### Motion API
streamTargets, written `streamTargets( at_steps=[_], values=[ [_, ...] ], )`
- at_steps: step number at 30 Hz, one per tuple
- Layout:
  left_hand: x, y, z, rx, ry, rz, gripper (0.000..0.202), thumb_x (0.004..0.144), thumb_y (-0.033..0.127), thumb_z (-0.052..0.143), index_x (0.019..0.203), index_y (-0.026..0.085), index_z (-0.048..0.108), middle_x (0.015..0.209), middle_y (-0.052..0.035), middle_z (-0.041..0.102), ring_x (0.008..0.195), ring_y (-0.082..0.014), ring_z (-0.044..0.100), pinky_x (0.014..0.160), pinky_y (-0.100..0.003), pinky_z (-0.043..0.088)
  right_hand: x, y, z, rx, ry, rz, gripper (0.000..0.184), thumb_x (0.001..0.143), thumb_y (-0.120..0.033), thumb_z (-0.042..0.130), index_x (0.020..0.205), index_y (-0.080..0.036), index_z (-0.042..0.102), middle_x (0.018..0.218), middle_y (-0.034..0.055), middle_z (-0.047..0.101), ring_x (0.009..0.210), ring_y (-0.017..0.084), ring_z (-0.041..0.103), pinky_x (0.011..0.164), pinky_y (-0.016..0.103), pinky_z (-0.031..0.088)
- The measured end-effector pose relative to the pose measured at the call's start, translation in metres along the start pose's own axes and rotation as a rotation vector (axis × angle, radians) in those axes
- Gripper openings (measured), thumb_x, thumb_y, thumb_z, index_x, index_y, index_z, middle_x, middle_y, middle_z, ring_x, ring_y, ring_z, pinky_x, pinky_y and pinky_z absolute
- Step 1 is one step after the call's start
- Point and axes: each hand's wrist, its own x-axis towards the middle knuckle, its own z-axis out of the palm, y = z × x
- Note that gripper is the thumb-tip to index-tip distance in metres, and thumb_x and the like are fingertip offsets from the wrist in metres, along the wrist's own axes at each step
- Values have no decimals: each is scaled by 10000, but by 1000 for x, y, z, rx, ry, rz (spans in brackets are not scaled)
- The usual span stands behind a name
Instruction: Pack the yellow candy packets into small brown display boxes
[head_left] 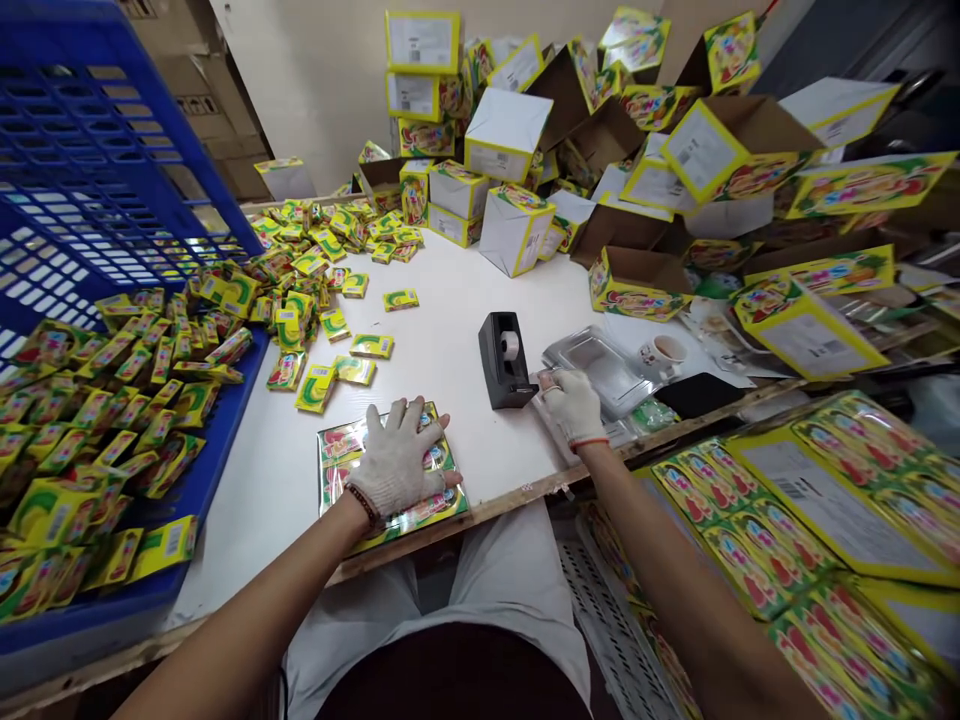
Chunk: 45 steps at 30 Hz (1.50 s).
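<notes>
My left hand (397, 458), in a whitish knit glove with bare fingertips, lies spread over a shrink-wrapped display box (341, 445) with a colourful fruit print. That box rests at the table's front edge, partly covered by the hand. My right hand (571, 405), gloved the same way, is closed at the cutter end of a black tape dispenser (501, 362). A pale roll of tape (511, 346) sits in the dispenser. Whatever the right fingers pinch is too small to make out. Just beyond this hand lies a clear plastic tray (600, 370).
A blue crate (225, 440) full of small yellow-green packs stands left, with loose packs (315, 385) spilling beside it. Opened cartons (510, 130) pile up at the back and right. A cup (664, 352) stands right; wrapped boxes (795, 480) are stacked lower right.
</notes>
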Motion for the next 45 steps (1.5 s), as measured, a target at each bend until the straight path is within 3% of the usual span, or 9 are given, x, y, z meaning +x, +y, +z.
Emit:
streamTargets(
  at_steps=[4, 9, 16, 23, 26, 29, 34, 41, 45],
  values=[
    [0, 1, -1, 3, -10, -8, 814, 791, 761, 573, 1457, 300, 498, 1557, -203, 391, 1391, -468, 345, 1071, -754, 194, 25, -9, 13, -19, -96, 24, 268, 876, -318, 537, 771, -160, 727, 1002, 125, 699, 960, 232, 628, 900, 313, 477],
    [0, 2, -2, -5, -19, -19, 826, 783, 766, 581, 1462, 305, 491, 1561, -197, 388, 1398, -462, 339, 1084, -747, 186, -5, -12, 21, 44, 29, 47, 252, 833, -320, 551, 828, -143, 730, 1228, 142, 629, 1052, 234, 608, 910, 295, 480],
    [1, 1, 0, 3, -5, -6, 818, 803, 772, 540, 1466, 295, 487, 1556, -204, 392, 1394, -463, 352, 1080, -761, 187, -43, 9, 21, 250, -30, 209, 298, 787, -449, 564, 809, -177, 684, 807, 81, 687, 826, 233, 615, 733, 304, 468],
    [0, 1, -1, -7, -17, -21, 808, 796, 762, 561, 1460, 307, 493, 1556, -201, 393, 1399, -463, 350, 1080, -764, 185, -47, 29, 39, 384, -160, 277, 138, 761, -332, 477, 674, -224, 481, 605, 12, 569, 619, 169, 581, 631, 281, 477],
    [0, 1, -3, -20, -21, -12, 826, 788, 780, 558, 1457, 299, 496, 1559, -207, 384, 1408, -463, 338, 1079, -767, 180, -50, 19, 20, 414, -351, 146, 169, 747, -361, 532, 664, -219, 495, 588, -4, 560, 607, 155, 550, 642, 282, 469],
    [0, 2, -5, -23, -26, -13, 849, 782, 788, 558, 1468, 294, 479, 1565, -205, 376, 1417, -466, 323, 1078, -770, 181, -45, -11, 5, 444, -703, -176, 252, 771, -439, 575, 692, -205, 527, 644, -5, 584, 645, 143, 525, 652, 275, 443],
    [1, 2, -5, -16, -30, -19, 885, 753, 808, 573, 1467, 294, 478, 1565, -196, 379, 1413, -464, 333, 1084, -762, 193, -23, -62, 24, 312, -1087, -431, 150, 732, -322, 574, 677, -192, 524, 640, -26, 541, 640, 124, 483, 618, 254, 384],
    [-1, 0, -4, -11, 5, -16, 510, 976, 526, 447, 1442, 326, 504, 1547, -149, 425, 1395, -408, 388, 1077, -731, 271, -4, -67, 59, 36, -1218, -496, 59, 663, -191, 518, 611, -190, 492, 581, -42, 501, 579, 109, 442, 562, 242, 316],
    [0, 0, -3, -21, 25, -21, 467, 974, 435, 484, 1427, 327, 520, 1540, -144, 437, 1386, -409, 394, 1068, -740, 278, -6, -56, 70, 118, -1179, -361, 133, 681, -251, 595, 587, -183, 530, 584, -32, 558, 609, 117, 483, 586, 234, 357]
  ],
)
